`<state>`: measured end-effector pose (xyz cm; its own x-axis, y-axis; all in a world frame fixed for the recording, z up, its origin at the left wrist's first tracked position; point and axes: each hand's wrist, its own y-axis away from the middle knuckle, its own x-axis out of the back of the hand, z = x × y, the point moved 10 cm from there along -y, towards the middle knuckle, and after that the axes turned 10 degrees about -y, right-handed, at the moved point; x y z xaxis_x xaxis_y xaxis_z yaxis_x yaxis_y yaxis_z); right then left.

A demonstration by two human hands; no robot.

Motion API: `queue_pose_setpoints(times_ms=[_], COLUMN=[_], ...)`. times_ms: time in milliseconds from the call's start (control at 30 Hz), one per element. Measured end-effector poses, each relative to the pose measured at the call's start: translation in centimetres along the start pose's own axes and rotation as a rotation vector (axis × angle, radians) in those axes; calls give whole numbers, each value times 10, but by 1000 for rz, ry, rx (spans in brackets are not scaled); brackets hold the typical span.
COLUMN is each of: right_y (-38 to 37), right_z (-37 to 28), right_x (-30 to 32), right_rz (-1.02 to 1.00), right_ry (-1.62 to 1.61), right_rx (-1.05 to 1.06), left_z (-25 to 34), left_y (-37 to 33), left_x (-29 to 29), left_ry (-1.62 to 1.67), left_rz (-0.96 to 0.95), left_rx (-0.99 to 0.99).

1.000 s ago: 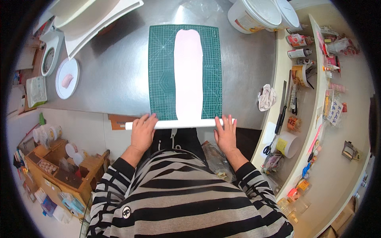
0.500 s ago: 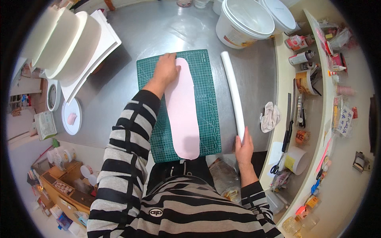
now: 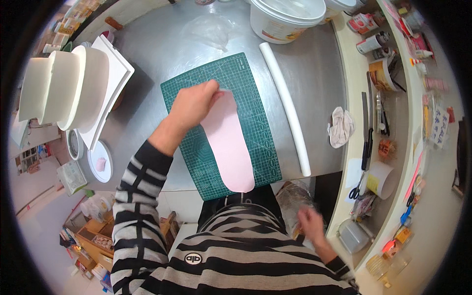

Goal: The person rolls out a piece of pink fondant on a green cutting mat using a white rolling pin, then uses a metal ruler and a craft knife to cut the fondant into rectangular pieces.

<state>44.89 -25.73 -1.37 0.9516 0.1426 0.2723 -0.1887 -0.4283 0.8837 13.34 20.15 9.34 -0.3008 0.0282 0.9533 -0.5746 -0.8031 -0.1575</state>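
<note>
A long, rounded strip of pale pink rolled fondant (image 3: 229, 152) lies lengthwise on a green cutting mat (image 3: 261, 162). My left hand (image 3: 192, 104) pinches its far end, which is lifted off the mat. The near end reaches the mat's front edge by my body. A white rolling pin (image 3: 285, 101) lies on the metal table to the right of the mat, with no hand on it. Low at the right, beyond the table's front edge, my right hand (image 3: 311, 225) is smeared by motion, so its fingers cannot be made out.
White tiers (image 3: 81, 93) on a board stand at the left, beside a white plate (image 3: 105, 172) with a pink lump. White buckets (image 3: 280, 24) are at the back. A crumpled cloth (image 3: 340, 127) lies near the right-hand shelf (image 3: 346, 169), which holds knives, scissors and bottles.
My left hand has taken hold of the fondant's far end and raised it. My right hand has let go of the rolling pin and dropped toward my side. The mat appears turned.
</note>
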Motion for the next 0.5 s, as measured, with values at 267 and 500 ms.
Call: queue_pose_setpoints(times_ms=[267,500], right_y=[31,29], right_z=[-375,-305], right_x=[-94,-118], right_rz=[-502,-532], right_ry=[-231,-342], right_rx=[1173,1013], left_z=[142,198], left_y=[65,80], left_x=[142,227], left_ry=[27,9], left_rz=[46,264], left_rx=[-403,-432])
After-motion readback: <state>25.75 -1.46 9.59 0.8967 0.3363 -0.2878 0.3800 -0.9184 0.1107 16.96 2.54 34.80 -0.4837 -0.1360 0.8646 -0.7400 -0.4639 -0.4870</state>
